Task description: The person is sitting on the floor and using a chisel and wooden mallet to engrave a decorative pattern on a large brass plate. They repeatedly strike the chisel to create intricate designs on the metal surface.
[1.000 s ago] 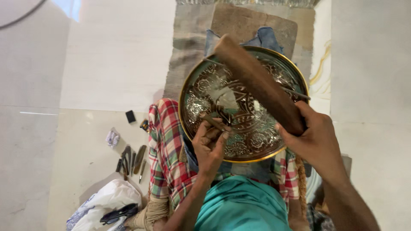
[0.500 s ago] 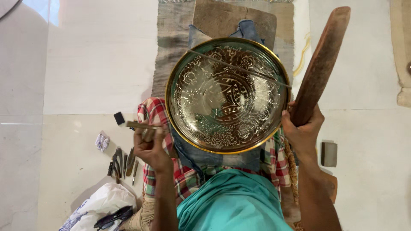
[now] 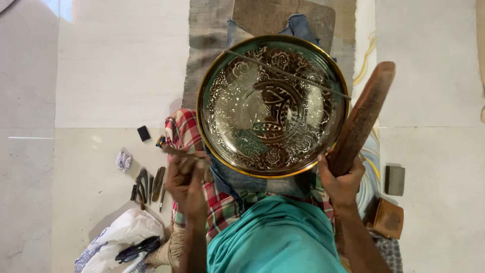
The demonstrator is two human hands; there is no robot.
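Since half a second ago, both of my hands are sitting a little lower and closer to my body, and the long brown wooden mallet is leaning out to the right at much the same slant, its head well clear of the work. My right hand is clenching around the mallet's lower end, just off the lower right rim of the round engraved brass tray with the gold edge. My left hand is closing around a thin dark metal chisel, which is pointing across toward the tray's lower left rim without touching it.

That tray is resting on my lap, over the red and green checked cloth, directly between the two hands. Left of my left hand, a cluster of spare dark chisels is lying on the pale tiled floor, with a white patterned bag below them.

To do this step well, I am judging that the chisel tip needs seating squarely in a line of the pattern before any blow. I should be keeping the left fingers firm and low on the shaft, the tray steady on my knees, and the mallet strokes short, since a slanted tip could skid and scar the finished engraving.
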